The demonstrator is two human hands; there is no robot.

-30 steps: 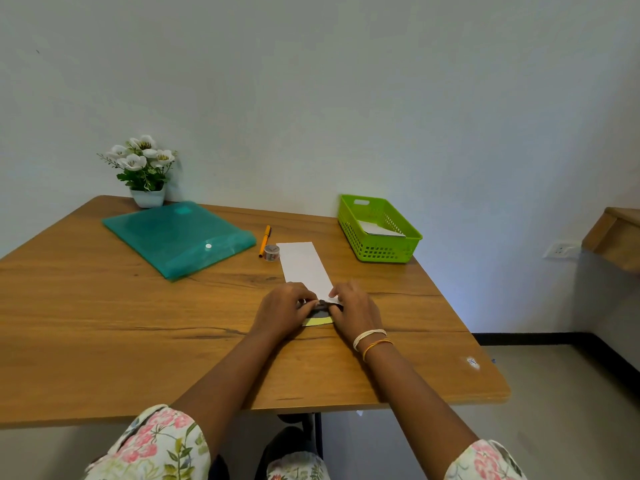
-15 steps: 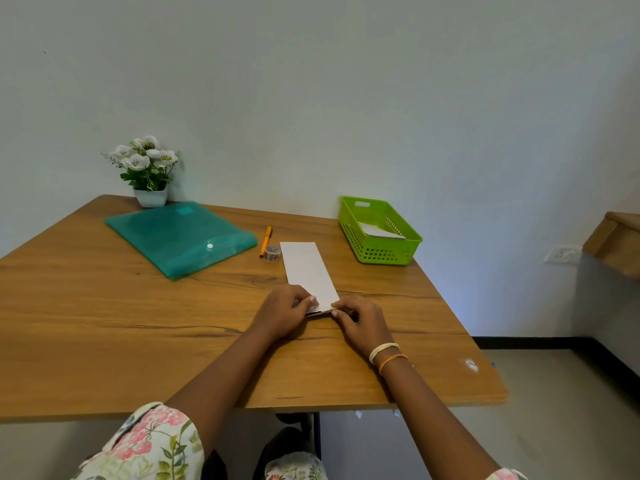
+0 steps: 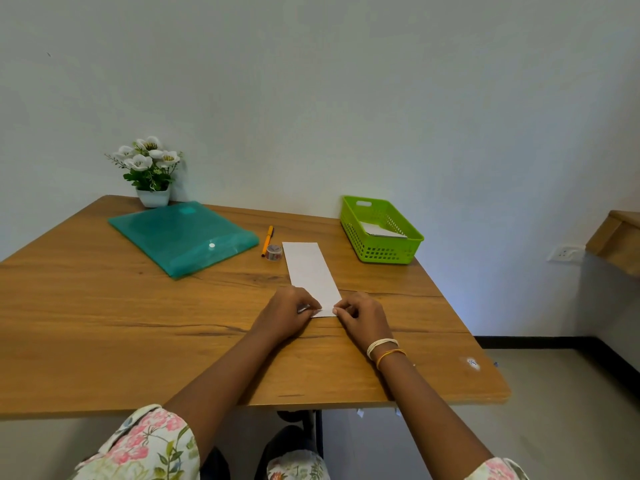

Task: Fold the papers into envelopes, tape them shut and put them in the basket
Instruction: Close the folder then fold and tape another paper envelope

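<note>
On a wooden table [image 3: 104, 306], a long white folded paper [image 3: 310, 271] lies with its near end pinched between curled fingers of the left hand [image 3: 287, 313] and right hand [image 3: 363, 318], a green plastic basket [image 3: 381, 252] holding white paper beyond.

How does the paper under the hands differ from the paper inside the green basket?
The paper on the table lies flat, long and narrow, with the left hand and right hand pinching its near end; the paper in the basket rests untouched, mostly hidden by the green basket wall. Both are white.
</note>
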